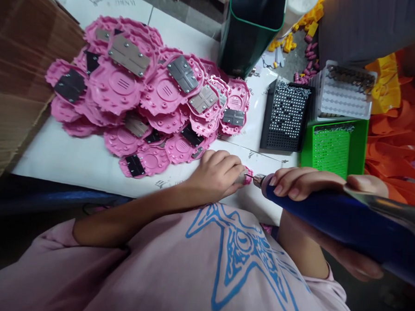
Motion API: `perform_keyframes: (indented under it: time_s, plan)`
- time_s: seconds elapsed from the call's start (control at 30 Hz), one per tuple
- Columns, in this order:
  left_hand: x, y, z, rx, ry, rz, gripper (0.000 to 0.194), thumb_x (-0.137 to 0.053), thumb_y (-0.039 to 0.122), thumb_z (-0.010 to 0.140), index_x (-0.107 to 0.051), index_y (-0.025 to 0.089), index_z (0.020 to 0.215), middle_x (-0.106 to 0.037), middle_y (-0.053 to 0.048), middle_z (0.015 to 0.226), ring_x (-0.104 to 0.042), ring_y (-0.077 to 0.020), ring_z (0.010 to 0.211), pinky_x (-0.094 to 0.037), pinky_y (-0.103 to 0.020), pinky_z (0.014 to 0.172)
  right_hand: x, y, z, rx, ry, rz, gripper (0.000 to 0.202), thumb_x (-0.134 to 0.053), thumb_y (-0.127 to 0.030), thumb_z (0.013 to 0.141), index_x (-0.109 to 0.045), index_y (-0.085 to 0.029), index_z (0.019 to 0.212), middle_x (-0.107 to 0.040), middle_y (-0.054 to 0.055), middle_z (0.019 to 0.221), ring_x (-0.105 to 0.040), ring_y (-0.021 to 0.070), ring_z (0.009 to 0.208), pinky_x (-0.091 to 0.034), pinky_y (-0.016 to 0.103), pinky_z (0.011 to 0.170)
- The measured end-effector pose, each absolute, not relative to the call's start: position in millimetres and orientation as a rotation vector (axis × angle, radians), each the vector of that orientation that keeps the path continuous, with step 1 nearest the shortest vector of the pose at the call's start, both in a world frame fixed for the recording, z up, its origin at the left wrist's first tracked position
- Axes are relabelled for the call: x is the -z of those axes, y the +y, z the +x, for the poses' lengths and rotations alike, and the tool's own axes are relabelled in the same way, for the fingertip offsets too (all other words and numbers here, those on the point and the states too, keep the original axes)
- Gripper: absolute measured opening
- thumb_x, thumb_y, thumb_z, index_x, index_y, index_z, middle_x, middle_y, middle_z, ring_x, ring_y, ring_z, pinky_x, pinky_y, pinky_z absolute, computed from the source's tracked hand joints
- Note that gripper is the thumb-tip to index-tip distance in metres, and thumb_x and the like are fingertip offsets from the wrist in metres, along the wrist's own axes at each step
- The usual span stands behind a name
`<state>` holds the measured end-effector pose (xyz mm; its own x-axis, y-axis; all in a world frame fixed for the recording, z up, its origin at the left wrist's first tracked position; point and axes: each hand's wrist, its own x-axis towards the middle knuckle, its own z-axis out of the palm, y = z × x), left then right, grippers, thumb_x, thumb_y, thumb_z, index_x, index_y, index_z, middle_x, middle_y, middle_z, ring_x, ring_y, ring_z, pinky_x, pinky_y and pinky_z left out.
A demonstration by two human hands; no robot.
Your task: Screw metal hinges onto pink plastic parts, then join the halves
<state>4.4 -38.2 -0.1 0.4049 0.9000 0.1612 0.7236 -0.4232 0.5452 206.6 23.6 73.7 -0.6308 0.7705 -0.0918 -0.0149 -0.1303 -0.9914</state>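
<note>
Pink part (pixel 249 175): one, near side of the white tabletop (pixel 71 160), partly hidden under the left hand (pixel 220 172), whose fingers lie close together, bent over it; thumb grip cannot be told. One blue driver (pixel 322 212) in the right hand (pixel 306 181), fingers wrapped round its body, bit pointing left at the part. Far left: one pile of pink pieces (pixel 117 88), overlapping, exact count not readable. Far side: one dark green bin (pixel 234 48). Right: three trays, one black (pixel 283 143), one white (pixel 364 110), one bright green (pixel 360 149).

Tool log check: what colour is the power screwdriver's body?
Power screwdriver: dark blue body, head view.
</note>
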Motion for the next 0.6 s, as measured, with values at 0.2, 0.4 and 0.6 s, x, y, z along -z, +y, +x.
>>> perform_keyframes:
  time_s: [0.2, 0.4, 0.6]
  plan:
    - [-0.3, -38.7, 6.7, -0.630, 1.411, 2.235, 0.028, -0.054, 0.040, 0.086, -0.060, 0.016, 0.100, -0.064, -0.005, 0.100, -0.049, -0.0218, 0.090, -0.031, -0.038, 0.075, -69.5, 56.2, 207.2, -1.929, -1.899, -0.473, 0.031, -0.053, -0.049, 0.085, -0.068, -0.023, 0.084, -0.067, 0.005, 0.073, -0.065, 0.0211, 0.073, -0.056, 0.039, 0.071]
    - [-0.7, -39.4, 7.3, -0.639, 1.427, 2.249, 0.027, -0.052, 0.040, 0.087, -0.060, 0.017, 0.099, -0.064, -0.005, 0.098, -0.048, -0.0211, 0.087, -0.031, -0.036, 0.075, -73.2, 65.4, 203.2, -1.994, -1.960, -0.432, 0.038, -0.042, -0.047, 0.092, -0.067, -0.019, 0.085, -0.067, 0.007, 0.076, -0.065, 0.0179, 0.077, -0.054, 0.036, 0.081]
    - [0.5, -38.6, 5.6, -0.631, 1.431, 2.238, 0.036, -0.054, 0.048, 0.084, -0.060, 0.014, 0.094, -0.060, -0.008, 0.093, -0.048, -0.0230, 0.087, -0.032, -0.036, 0.074, -54.0, 31.9, 218.0, -1.784, -1.774, -0.848, 0.040, -0.056, -0.067, 0.072, -0.063, -0.033, 0.092, -0.061, 0.004, 0.077, -0.062, 0.0261, 0.082, -0.052, 0.049, 0.079]
